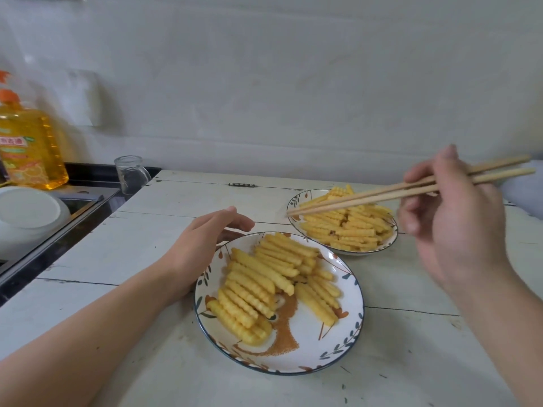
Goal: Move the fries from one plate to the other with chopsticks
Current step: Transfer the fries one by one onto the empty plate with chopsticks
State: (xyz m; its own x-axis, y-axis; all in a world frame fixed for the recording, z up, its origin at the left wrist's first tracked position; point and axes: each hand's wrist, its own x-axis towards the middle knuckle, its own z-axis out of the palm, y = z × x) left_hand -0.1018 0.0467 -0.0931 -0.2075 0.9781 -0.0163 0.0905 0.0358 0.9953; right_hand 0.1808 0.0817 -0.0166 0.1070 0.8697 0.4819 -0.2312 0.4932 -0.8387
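Two patterned white plates stand on the table. The near plate (320,342) carries rows of crinkle-cut fries (258,286). The far plate (293,201) holds a heap of fries (349,227). My right hand (452,218) grips a pair of wooden chopsticks (367,198). Their tips hover over the far plate's left rim, with no fry between them. My left hand (202,248) rests with straight fingers against the near plate's upper left rim.
A glass cup (130,174) stands at the table's back left corner. Beyond it are a yellow detergent bottle (28,148) and a white bowl (29,212) by a dark sink counter. A wall closes off the back.
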